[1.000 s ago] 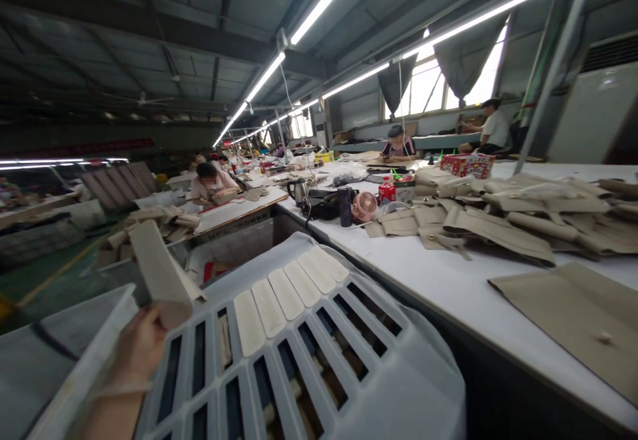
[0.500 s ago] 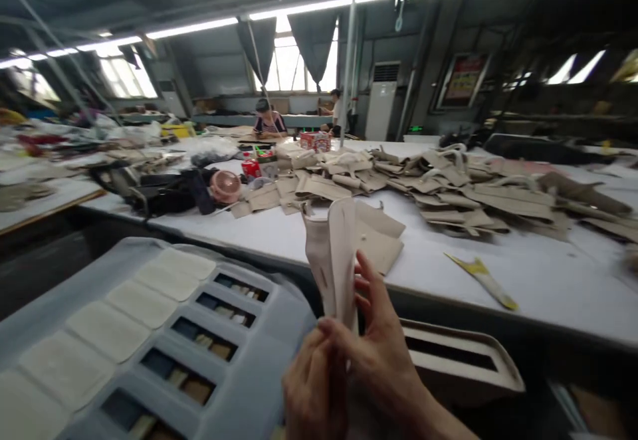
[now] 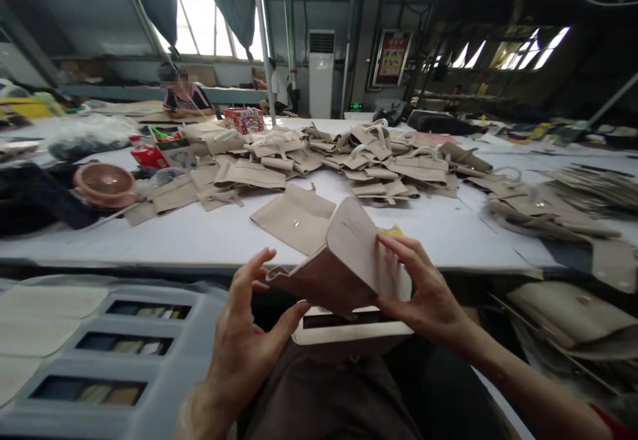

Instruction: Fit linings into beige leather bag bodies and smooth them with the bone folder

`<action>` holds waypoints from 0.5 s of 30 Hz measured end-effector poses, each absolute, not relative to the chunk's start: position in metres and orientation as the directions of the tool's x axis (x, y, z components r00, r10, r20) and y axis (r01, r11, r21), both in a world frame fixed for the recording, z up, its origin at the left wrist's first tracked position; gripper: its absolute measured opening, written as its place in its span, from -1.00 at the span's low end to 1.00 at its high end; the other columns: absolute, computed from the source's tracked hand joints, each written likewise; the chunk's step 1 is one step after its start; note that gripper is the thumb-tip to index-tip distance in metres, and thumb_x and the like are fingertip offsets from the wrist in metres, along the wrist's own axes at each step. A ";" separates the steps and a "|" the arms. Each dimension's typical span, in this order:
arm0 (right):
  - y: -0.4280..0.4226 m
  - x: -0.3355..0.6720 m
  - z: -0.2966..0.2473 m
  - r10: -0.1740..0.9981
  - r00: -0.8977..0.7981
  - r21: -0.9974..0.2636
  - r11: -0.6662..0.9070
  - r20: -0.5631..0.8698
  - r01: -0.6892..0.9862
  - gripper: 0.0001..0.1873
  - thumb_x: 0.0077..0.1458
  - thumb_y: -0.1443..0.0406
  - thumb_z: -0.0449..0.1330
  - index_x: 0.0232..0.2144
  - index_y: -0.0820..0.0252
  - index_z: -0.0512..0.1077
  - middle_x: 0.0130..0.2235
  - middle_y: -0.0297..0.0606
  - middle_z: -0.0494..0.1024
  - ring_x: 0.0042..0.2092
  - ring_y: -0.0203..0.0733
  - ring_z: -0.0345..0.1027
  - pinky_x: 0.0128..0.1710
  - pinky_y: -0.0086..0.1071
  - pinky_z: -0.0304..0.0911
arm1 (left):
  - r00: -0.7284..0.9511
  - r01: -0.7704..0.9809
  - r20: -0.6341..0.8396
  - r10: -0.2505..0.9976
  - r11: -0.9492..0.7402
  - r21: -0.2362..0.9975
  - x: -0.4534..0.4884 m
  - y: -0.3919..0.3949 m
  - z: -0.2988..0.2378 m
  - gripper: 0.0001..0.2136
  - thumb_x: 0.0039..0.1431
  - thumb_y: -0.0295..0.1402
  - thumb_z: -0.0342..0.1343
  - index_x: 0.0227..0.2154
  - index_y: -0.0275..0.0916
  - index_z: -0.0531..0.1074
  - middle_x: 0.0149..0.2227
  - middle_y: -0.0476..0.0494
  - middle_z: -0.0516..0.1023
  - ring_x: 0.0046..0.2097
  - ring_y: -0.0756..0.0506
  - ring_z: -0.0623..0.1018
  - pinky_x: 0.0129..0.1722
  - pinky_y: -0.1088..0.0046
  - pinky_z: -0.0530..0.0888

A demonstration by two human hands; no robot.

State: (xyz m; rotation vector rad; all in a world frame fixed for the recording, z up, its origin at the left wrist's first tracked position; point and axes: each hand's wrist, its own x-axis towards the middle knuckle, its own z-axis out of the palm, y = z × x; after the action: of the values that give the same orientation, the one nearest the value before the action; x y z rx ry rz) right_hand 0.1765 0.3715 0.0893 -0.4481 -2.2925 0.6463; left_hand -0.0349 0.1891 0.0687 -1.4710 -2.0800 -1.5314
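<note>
A folded beige fabric piece [image 3: 343,264] hangs in front of me above my lap. My right hand [image 3: 421,287] grips its right edge with thumb and fingers. My left hand [image 3: 244,340] sits under its left corner with the fingers spread, and the thumb touches the lower edge. Below the piece, a beige part with a slot [image 3: 349,327] rests on my lap. A flat beige flap with a snap [image 3: 294,217] lies on the white table [image 3: 199,237] just beyond.
A grey plastic basket [image 3: 164,353] with slots stands at my lower left. Heaps of beige fabric parts [image 3: 379,157] cover the far table. A pink fan [image 3: 104,184] and a red box [image 3: 244,119] stand on the left. A person sits behind the table.
My view swung right from the basket to the table. The beige piece, first in my left hand alone, is now held upright between both hands and has tipped flatter.
</note>
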 end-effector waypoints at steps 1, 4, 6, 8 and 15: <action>0.372 0.177 0.083 0.474 -0.696 -0.553 0.823 0.539 0.133 -0.15 -0.02 0.36 0.33 0.28 -0.06 0.11 0.20 -0.19 0.21 0.26 0.04 0.08 0.26 -0.08 0.11 | -0.503 0.749 0.576 0.644 -0.008 0.663 -0.034 0.193 0.065 -0.34 0.10 -0.28 0.30 0.24 -0.08 0.17 0.10 -0.13 0.44 -0.04 -0.11 0.50 -0.05 0.34 0.47; 0.374 0.177 0.065 0.466 -0.714 -0.540 0.829 0.523 0.146 -0.12 0.00 0.34 0.34 0.29 -0.07 0.07 0.20 -0.19 0.19 0.24 0.00 0.11 0.24 -0.16 0.17 | -0.500 0.712 0.508 0.701 0.000 0.702 -0.033 0.201 0.054 -0.54 0.18 -0.36 0.23 0.13 -0.05 0.30 -0.10 0.01 0.55 -0.13 -0.03 0.54 -0.09 0.45 0.46; 0.377 0.178 0.056 0.469 -0.726 -0.539 0.827 0.503 0.161 -0.12 0.00 0.32 0.35 0.30 -0.06 0.06 0.20 -0.18 0.19 0.24 -0.01 0.12 0.22 -0.18 0.20 | -0.499 0.697 0.470 0.728 0.015 0.717 -0.033 0.203 0.046 -0.64 0.19 -0.38 0.20 0.05 -0.05 0.37 -0.19 0.05 0.56 -0.20 -0.01 0.55 -0.14 0.48 0.47; 0.380 0.181 0.049 0.466 -0.743 -0.532 0.828 0.481 0.174 -0.13 0.02 0.31 0.34 0.30 -0.03 0.05 0.20 -0.16 0.19 0.23 0.00 0.13 0.22 -0.16 0.21 | -0.499 0.685 0.427 0.754 0.043 0.727 -0.033 0.204 0.037 -0.69 0.20 -0.38 0.19 -0.01 -0.07 0.39 -0.20 0.04 0.56 -0.20 -0.02 0.56 -0.17 0.47 0.47; 0.387 0.195 0.030 0.295 -0.856 -0.238 0.949 0.425 0.208 -0.25 0.12 0.40 0.18 0.32 0.08 0.05 0.20 -0.04 0.21 0.21 0.11 0.13 0.14 0.00 0.26 | -0.442 0.655 0.271 0.855 0.101 0.749 -0.030 0.213 -0.005 -0.90 0.21 -0.39 0.14 -0.21 -0.14 0.46 -0.17 -0.09 0.53 -0.09 -0.16 0.50 -0.08 0.25 0.44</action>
State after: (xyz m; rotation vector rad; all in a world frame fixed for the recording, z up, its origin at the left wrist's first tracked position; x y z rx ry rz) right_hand 0.1946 0.3868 0.0295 -0.3600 -2.6326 0.2525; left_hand -0.0297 0.2126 -0.0047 -1.7512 -2.4905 -1.4577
